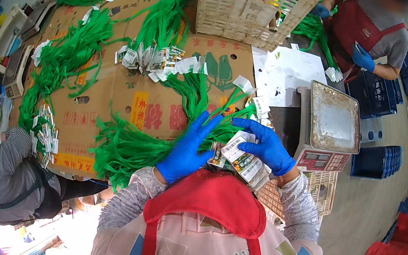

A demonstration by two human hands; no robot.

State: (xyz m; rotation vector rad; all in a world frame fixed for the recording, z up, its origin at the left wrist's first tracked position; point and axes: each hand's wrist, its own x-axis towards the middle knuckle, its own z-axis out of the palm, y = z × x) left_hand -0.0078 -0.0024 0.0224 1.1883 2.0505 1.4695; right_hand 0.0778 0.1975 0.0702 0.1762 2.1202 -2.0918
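Observation:
Blue gloves cover both of my hands at the near edge of the cardboard-covered table. My left hand [187, 149] lies over a bundle of green mesh net bags [129, 150], its fingers stretched out and the thumb apart. My right hand [269, 150] is closed, thumb and fingers on a stack of printed label tags [248, 166] fixed to the ends of these nets. The tags face up in front of my red apron. Just beyond my hands, another net bunch [191, 91] lies with its white tags. My right fingertips partly hide the tags and nets.
A weighing scale [331, 123] stands right of my hands, near a white sheet [288, 77]. A cream plastic crate [253, 11] sits at the far side. More green nets [70, 52] cover the left. Co-workers stand far right, far left and near left; blue crates [375, 161] are at right.

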